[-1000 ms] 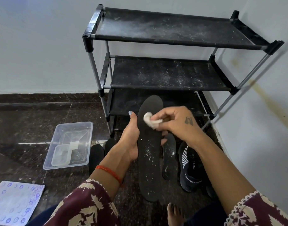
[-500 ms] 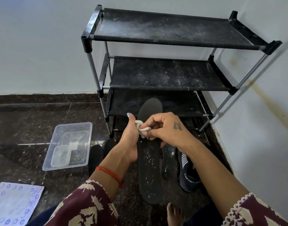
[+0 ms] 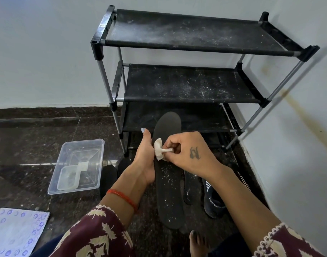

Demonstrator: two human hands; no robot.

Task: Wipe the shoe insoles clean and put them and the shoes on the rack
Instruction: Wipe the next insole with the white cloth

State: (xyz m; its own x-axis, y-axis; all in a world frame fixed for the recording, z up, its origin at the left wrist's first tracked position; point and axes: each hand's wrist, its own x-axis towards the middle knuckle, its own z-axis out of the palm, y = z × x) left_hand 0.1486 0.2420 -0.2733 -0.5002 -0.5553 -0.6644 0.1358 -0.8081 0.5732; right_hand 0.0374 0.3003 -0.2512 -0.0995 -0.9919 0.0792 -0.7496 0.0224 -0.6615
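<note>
Left hand: grips the left edge of the long black insole, thumb raised; holds it lengthwise in front of the rack
Right hand: pinches a crumpled white cloth; presses it on the insole's upper part
Insole: speckled white below the cloth
Second insole: flat on the dark floor, just right of the held one
Shoe: beside it; another dark shoe left of the wrist
Rack shelves: dusty
Clear tub: on the floor, left
</note>
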